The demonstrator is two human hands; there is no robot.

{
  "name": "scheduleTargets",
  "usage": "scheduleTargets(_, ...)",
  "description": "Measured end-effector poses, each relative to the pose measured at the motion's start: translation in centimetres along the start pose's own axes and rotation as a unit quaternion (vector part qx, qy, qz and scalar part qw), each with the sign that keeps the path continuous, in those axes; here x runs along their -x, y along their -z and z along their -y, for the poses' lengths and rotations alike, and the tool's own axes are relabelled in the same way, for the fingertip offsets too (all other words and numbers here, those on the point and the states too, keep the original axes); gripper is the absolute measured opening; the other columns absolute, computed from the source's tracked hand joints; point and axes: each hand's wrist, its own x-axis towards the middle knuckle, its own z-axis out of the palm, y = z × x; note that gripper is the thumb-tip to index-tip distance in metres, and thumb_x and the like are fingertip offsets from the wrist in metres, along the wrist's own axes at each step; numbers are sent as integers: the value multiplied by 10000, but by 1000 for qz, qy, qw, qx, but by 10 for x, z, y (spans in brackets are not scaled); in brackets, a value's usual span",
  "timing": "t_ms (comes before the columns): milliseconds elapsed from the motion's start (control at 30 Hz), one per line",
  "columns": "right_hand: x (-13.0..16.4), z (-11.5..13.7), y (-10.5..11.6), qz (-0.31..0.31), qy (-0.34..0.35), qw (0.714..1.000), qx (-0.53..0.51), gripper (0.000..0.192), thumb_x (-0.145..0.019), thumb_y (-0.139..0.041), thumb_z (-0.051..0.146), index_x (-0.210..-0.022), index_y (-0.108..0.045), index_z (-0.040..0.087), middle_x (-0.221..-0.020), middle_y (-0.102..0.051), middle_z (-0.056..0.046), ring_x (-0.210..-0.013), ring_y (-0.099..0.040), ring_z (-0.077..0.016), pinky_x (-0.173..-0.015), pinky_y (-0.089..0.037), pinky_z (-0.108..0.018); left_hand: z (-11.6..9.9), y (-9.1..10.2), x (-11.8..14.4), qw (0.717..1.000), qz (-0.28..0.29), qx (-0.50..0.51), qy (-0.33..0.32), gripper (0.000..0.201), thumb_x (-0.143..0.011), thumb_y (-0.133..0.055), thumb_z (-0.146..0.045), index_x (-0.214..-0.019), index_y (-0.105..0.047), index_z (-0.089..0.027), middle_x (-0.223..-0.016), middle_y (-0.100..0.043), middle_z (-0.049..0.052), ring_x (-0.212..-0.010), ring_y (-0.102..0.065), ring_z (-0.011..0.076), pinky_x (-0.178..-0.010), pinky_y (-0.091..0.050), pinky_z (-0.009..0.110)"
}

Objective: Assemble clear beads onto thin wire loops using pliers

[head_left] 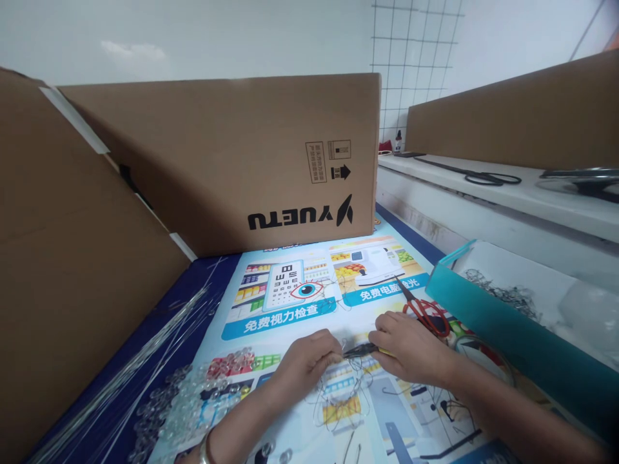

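Dark pliers (360,350) held in right hand (411,348), fingers wrapped round handles, near front edge of poster-covered table (290,303). Left hand (309,361) pinches thin wire (341,393) at plier tips. Red-handled scissors (425,312) lie just behind right hand. Clear beads (193,399) heaped toward front left corner; teal tray (483,316) along right edge; cardboard box (232,161) at back edge.

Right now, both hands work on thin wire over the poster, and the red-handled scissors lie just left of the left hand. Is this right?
Not quite. In the head view the red-handled scissors lie by the right hand, not left of the left hand. Both hands do work on thin wire over the poster.
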Motion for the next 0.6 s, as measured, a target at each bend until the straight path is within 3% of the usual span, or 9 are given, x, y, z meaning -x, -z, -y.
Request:
scheduleTargets(233, -1, -3, -2, -5, 1, 1000, 8, 169, -886, -441, 332, -841, -537, 200, -864, -514, -51, -833, -456, -200, -725, -328, -321, 3, -1, -1, 1000, 0, -13, 11, 187, -928, -430, -270, -829, -575, -208, -790, -587, 2, -760, -541, 141, -676, -393, 226)
scheduleTargets(600, -4, -7, -14, -51, -130, 990, 29, 209, -857, -512, 356, -975, -579, 197, -954, -538, -90, -918, -465, -252, -797, -326, -390, 9, -1, -1, 994, -47, -76, 62, 147, -904, -414, -210, -853, -552, -220, -830, -575, 8, -763, -549, 152, -685, -415, 243)
